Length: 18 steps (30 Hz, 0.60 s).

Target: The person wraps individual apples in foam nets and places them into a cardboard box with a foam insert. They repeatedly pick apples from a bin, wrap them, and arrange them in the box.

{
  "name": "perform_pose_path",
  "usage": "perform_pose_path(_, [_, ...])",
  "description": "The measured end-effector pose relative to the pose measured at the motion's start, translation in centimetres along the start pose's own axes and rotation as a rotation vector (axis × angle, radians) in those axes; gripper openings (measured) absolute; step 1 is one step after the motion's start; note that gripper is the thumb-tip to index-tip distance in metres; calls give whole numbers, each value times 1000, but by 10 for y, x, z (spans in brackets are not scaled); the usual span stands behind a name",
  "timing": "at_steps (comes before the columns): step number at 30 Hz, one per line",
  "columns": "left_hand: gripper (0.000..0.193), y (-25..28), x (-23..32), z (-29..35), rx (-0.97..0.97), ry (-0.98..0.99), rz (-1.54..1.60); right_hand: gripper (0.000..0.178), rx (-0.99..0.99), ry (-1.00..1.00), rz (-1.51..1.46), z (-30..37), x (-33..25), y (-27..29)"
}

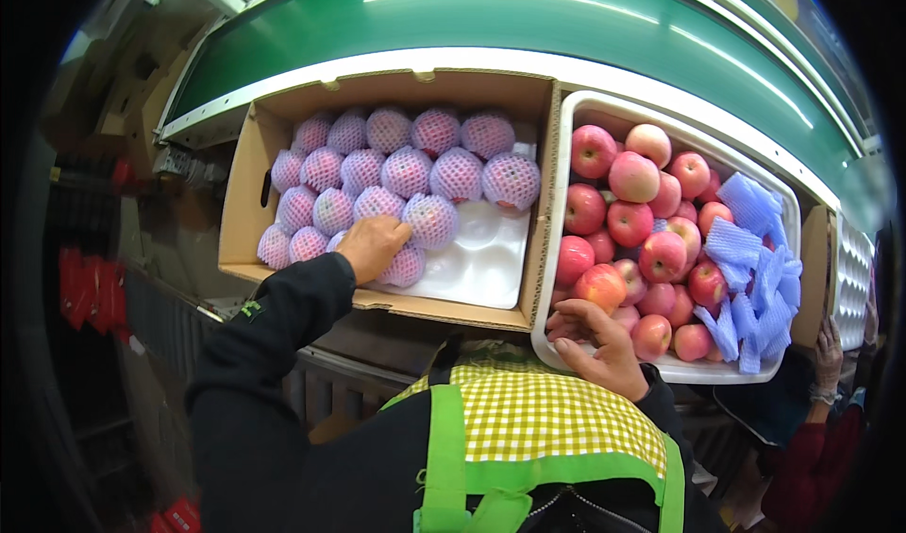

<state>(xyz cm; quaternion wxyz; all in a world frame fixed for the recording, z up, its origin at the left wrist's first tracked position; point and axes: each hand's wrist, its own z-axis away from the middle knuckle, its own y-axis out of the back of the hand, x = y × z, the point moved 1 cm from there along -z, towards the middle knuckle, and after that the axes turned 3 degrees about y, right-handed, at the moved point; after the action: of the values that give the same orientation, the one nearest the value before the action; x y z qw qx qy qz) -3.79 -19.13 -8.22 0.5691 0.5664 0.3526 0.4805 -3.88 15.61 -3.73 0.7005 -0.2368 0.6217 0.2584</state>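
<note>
My left hand (375, 244) reaches into a cardboard carton (545, 221), its fingers bent down round an apple in a pale purple foam net (404, 266) in the nearest row. More net-wrapped apples (406, 171) stand in rows in the carton, on a white moulded tray (483, 250) whose hollows show bare at the right. My right hand (601, 346) is over the near left rim of a white plastic tub (665, 368), palm turned up and fingers apart. Its fingertips lie close to a red-yellow apple (601, 287); nothing shows in its grasp. Loose red apples (663, 255) fill the tub.
Flattened purple foam nets (760, 278) are heaped on the tub's right side. A green conveyor belt (453, 25) runs behind carton and tub. At the right edge, another person's gloved hand (829, 355) touches a carton with a white tray (851, 273).
</note>
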Motion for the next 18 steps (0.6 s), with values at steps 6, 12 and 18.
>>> perform_pose_path(6, [8,33,19,-1,192,-71,-36,37,31,100,131,5,8,5])
perform_pose_path(12, [26,15,11,10,-213,83,188,35,70,153,125,14,8,7])
perform_pose_path(18, [32,30,7,10,-144,94,260,31,629,307,557,50,-25,82])
